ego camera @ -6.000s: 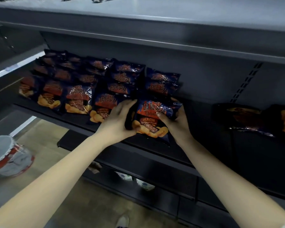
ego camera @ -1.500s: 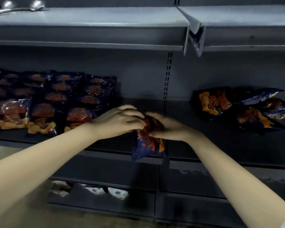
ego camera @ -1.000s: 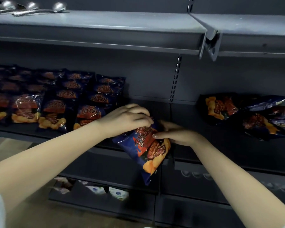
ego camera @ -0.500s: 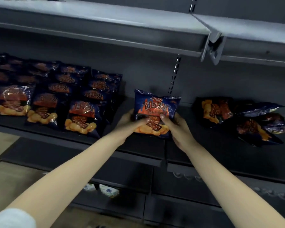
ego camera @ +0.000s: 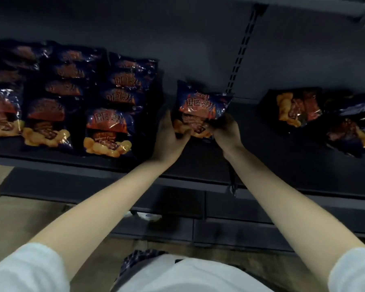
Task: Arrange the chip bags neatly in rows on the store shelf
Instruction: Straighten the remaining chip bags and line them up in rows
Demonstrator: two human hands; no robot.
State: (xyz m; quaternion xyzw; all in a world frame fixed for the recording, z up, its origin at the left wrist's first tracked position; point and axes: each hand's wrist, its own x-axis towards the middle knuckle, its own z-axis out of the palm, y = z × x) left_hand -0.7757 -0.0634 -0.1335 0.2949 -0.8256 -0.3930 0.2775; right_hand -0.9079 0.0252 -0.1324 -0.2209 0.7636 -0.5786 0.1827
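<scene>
Holding now: one chip bag (ego camera: 202, 104), upright and face out, is between both hands over the bare stretch of shelf (ego camera: 261, 144), just right of the stocked part.
Left grip: the left grip (ego camera: 169, 135) is cupped round the bag's lower left edge, with its fingers going behind the bag.
Right grip: the right grip (ego camera: 226, 131) pinches the bag's lower right corner.
Bag contact: whether the bag's bottom touches the shelf cannot be told.
Done: the arranged rows (ego camera: 108, 131) fill the left side in columns that overlap front to back with labels forward. The leftmost column is cut off by the frame.
Left to do: a loose pile (ego camera: 297, 108) lies at the right, well apart from the rows. Its bags are tilted and lie across one another, and their number is unclear.
Step in hand: this looks like the start of a new column beside the last one.
Progress: probably past halfway, with the pile not yet sorted.
</scene>
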